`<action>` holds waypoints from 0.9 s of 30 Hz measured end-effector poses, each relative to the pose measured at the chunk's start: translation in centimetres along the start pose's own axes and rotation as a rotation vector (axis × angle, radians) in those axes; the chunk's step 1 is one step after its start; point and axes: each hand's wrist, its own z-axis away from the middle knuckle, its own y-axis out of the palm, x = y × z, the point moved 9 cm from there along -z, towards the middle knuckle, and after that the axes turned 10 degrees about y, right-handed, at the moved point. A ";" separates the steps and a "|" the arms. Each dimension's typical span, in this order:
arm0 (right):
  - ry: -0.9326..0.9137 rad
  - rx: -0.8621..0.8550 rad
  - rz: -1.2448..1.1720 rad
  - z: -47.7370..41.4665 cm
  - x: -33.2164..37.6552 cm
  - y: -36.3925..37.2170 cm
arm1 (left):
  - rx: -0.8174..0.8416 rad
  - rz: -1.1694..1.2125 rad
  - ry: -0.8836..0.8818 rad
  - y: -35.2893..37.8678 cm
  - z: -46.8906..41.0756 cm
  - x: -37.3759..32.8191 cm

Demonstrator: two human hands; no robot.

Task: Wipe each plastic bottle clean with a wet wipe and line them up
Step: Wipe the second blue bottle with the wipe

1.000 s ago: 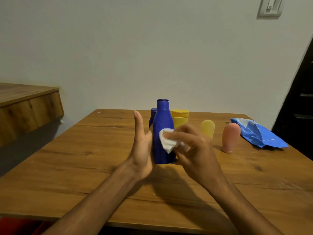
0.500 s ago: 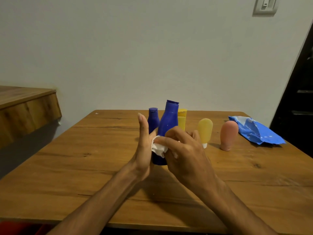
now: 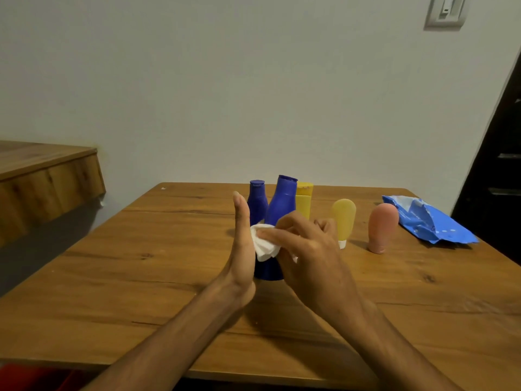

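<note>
1. Your left hand: just left of the large blue bottle, fingers straight and upright, palm flat against the bottle's side. It is released, bracing rather than gripping.
2. Your right hand: in front of the bottle and to its right, fingers curled, grasping the white wipe and pressing it to the bottle's lower body.
3. Wipe: bunched, now wedged between the bottle and your left palm. A second ago it sat on the bottle's front face.
4. Large blue bottle: base on the tabletop, mid-table. Upright a second ago, it now leans with its top to the right. Glossy deep blue, narrow neck, flat cap, no label visible.
5. Small blue bottle: just behind and to the left, more exposed than before.
6. Yellow capped bottle: just behind and to the right.
7. Yellow tube: right of the bottle, standing on its white cap.
8. Pink tube: further right, cap down.
9. Blue wipe pack: far right of the bottle, lying crumpled.
</note>
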 end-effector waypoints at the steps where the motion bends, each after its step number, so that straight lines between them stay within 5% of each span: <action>1: -0.006 0.020 0.000 0.1 0.2 0.3 | -0.015 0.032 -0.019 -0.3 -0.2 0.2; 9: -0.074 0.230 -0.077 0.3 1.1 1.5 | 0.020 0.480 -0.094 0.1 -0.8 -0.5; 14: -0.011 0.244 -0.171 -0.1 -0.2 1.2 | -0.052 0.291 -0.023 -0.9 -0.7 -0.6; 20: 0.081 0.069 -0.245 -0.6 -1.8 0.0 | -0.006 0.066 0.030 -1.0 -0.7 -1.0; 27: 0.185 -0.236 -0.413 -1.7 -4.1 -4.7 | 0.230 -0.101 0.134 0.0 -1.0 -0.9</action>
